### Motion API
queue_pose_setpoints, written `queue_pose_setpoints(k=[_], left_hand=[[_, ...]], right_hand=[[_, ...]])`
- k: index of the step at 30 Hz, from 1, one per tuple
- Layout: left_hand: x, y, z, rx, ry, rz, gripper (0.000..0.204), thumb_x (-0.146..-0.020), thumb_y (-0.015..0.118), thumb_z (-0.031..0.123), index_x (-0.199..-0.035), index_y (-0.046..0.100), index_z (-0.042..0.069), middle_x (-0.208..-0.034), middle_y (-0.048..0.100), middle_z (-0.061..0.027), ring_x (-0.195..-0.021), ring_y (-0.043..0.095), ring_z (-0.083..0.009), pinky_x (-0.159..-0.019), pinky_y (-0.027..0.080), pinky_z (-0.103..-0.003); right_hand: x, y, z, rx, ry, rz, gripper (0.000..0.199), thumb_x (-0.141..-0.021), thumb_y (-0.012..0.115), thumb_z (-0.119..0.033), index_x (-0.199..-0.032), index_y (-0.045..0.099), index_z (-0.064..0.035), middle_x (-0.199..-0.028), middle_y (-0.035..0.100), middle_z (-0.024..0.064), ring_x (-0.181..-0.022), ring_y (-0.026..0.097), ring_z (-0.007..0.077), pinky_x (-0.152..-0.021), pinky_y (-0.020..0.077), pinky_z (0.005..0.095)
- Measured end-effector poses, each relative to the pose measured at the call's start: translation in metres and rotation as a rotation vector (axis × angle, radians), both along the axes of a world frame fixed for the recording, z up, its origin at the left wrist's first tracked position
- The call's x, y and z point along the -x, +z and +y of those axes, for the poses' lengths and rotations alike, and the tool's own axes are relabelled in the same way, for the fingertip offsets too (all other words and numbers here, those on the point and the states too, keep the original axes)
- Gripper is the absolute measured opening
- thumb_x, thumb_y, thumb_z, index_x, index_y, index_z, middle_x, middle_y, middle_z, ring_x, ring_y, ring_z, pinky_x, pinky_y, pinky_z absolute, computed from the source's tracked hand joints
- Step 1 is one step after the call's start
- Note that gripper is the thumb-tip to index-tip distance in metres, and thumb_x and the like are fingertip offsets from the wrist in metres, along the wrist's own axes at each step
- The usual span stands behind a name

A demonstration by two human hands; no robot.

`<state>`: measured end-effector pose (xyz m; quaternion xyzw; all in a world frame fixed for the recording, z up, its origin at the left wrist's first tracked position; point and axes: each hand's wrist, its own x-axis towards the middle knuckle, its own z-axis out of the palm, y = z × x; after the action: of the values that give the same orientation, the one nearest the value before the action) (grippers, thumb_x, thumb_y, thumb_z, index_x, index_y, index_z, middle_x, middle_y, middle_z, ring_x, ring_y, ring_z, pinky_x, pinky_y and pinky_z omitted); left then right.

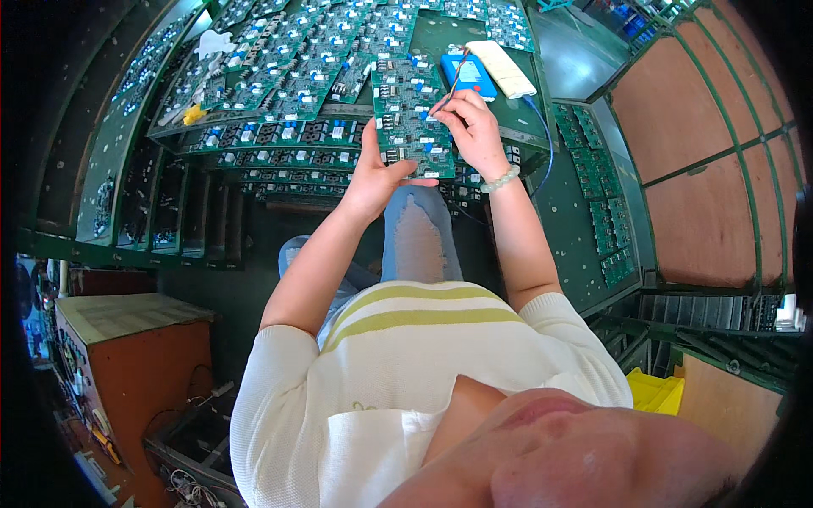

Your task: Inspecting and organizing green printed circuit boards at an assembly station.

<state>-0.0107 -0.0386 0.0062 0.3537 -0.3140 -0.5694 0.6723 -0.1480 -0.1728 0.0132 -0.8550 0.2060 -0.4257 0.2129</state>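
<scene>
My left hand (378, 176) grips the lower left edge of a long green circuit board (412, 110), thumb on its face and fingers underneath. The board tilts up over the table's near edge and carries many small parts, some blue and white. At its right side, my right hand (472, 125) pinches the end of a thin dark and red cable (461, 74) against a spot by a blue part. That cable runs up to a white power bank-like box (501, 69). Beside the box lies a blue box (468, 76) with a pale label. The exact plug in my fingertips is hidden.
Sheets of green circuit boards (313, 51) cover the green table, and more fill the shelf below (288, 134). A blue cable (549, 135) hangs off the table's right side. Boards lie on a right-hand surface (597, 178). A brown cabinet (144, 356) stands at lower left.
</scene>
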Motion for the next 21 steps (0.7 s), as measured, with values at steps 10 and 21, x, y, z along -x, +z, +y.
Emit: queue_pose_setpoints(k=[10, 21], left_hand=[[0.007, -0.003, 0.004, 0.026, -0.002, -0.001, 0.077, -0.078, 0.045, -0.017, -0.138, 0.011, 0.018, -0.128, 0.042, -0.0144, -0.108, 0.056, -0.0301, -0.077, 0.058, -0.050], [0.008, -0.019, 0.011, 0.059, -0.002, 0.054, 0.080, -0.079, 0.048, -0.015, -0.141, 0.012, 0.019, -0.130, 0.044, -0.0151, -0.108, 0.056, -0.0331, -0.076, 0.057, -0.051]], right_hand=[[0.012, 0.015, 0.028, -0.106, -0.119, -0.066, 0.021, -0.075, 0.074, -0.009, -0.092, 0.065, -0.0015, -0.094, 0.061, 0.0086, -0.092, 0.060, 0.0198, -0.071, 0.0505, 0.0287], [0.112, 0.183, 0.207, 1.428, 0.399, -0.903, 0.033, -0.091, 0.054, -0.016, -0.119, 0.053, -0.0005, -0.122, 0.055, 0.0125, -0.116, 0.048, 0.0275, -0.101, 0.0336, 0.0436]])
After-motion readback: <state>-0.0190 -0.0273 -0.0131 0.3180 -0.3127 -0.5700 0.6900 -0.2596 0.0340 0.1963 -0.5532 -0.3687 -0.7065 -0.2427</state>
